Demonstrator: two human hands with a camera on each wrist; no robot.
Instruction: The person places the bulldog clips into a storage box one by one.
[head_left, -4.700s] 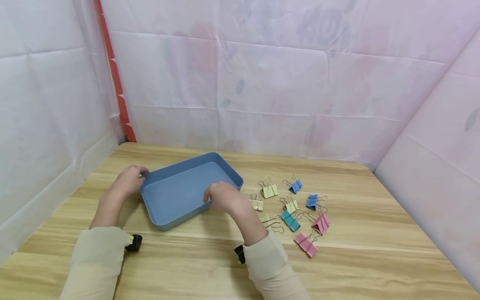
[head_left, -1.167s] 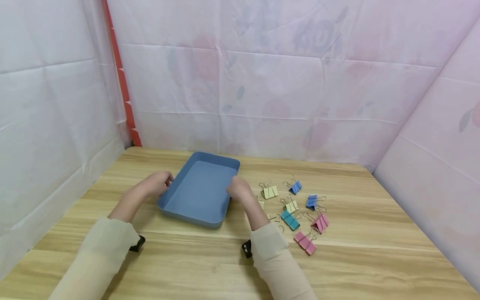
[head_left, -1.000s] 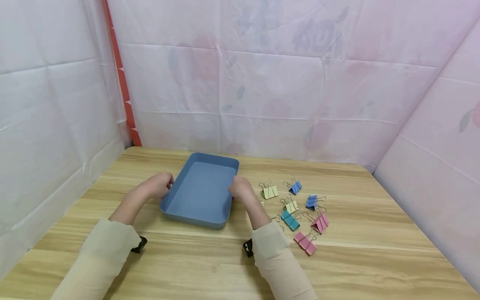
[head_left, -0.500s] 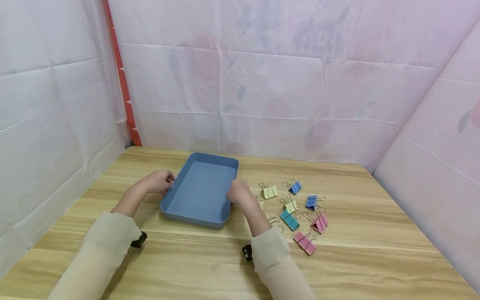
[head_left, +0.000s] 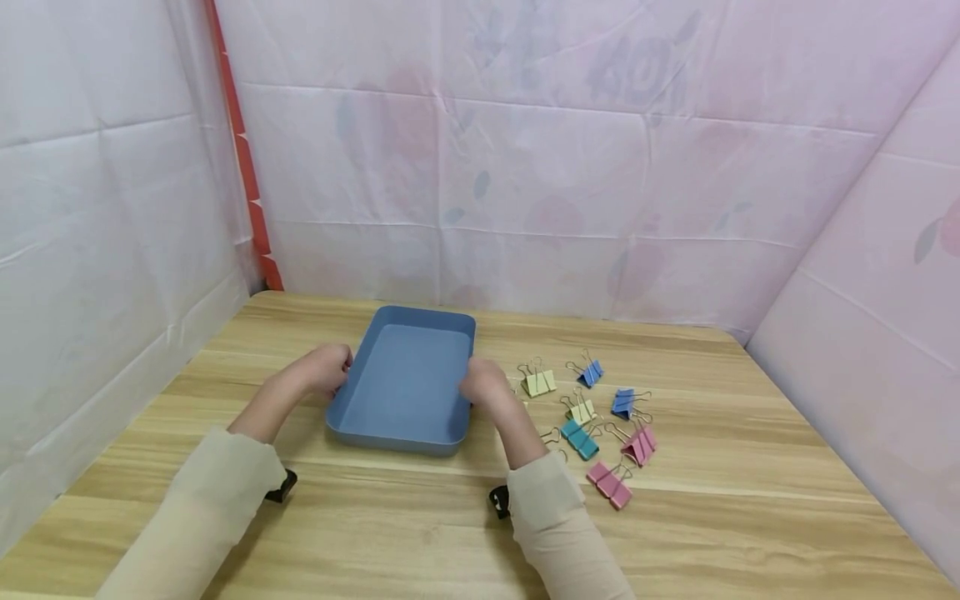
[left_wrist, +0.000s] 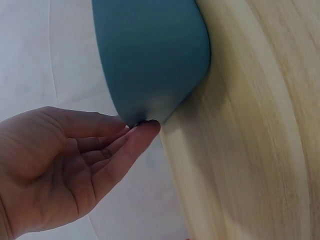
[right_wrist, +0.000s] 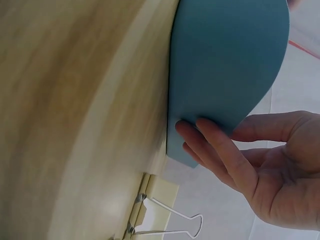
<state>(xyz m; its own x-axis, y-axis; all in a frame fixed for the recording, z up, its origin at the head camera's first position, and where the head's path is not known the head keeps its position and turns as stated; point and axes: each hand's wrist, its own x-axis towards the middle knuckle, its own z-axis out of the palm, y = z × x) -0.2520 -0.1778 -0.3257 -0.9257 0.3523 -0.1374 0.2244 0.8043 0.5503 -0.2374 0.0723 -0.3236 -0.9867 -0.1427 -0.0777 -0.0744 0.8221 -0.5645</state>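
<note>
A shallow blue rectangular tray (head_left: 411, 383) stands on the wooden table with nothing in it. My left hand (head_left: 327, 369) pinches the rim of its left wall; thumb and fingertips meet over the edge in the left wrist view, where the tray's outer side (left_wrist: 155, 55) shows. On the opposite wall, my right hand (head_left: 486, 385) grips the rim. The right wrist view shows that hand's fingers (right_wrist: 225, 150) lying along the outside of the tray, with the thumb at the rim. A pale yellow binder clip (right_wrist: 159, 197) lies close below the right hand there.
Several binder clips lie right of the tray: pale yellow (head_left: 539, 383), teal (head_left: 581, 439), blue (head_left: 591, 374) and pink (head_left: 610, 485). My right forearm partly hides some yellow ones. White sheets (head_left: 540, 167) hang behind and at both sides of the table (head_left: 720, 517).
Earlier the tray lay slanted, its long side running up to the right. It has been turned so its long sides run away from me, and lately shifted slightly. Both hands moved with it.
</note>
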